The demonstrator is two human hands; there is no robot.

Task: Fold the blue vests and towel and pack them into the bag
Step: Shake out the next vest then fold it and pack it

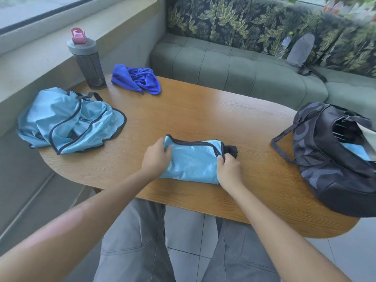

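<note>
A folded light blue vest (pixel 192 161) with black trim lies near the front edge of the wooden table (pixel 203 110). My left hand (pixel 155 156) grips its left end and my right hand (pixel 230 168) pinches its right end. A heap of unfolded light blue vests (pixel 67 121) lies at the table's left. A crumpled dark blue towel (pixel 136 79) sits at the far left. The dark patterned bag (pixel 333 159) stands open at the right, with light blue fabric (pixel 355 151) showing inside.
A grey water bottle (pixel 87 60) with a pink lid stands at the table's back left corner. Behind the table runs a green sofa (pixel 244 68) with a grey pouch (pixel 301 50) and a clear bottle (pixel 284 44) on it.
</note>
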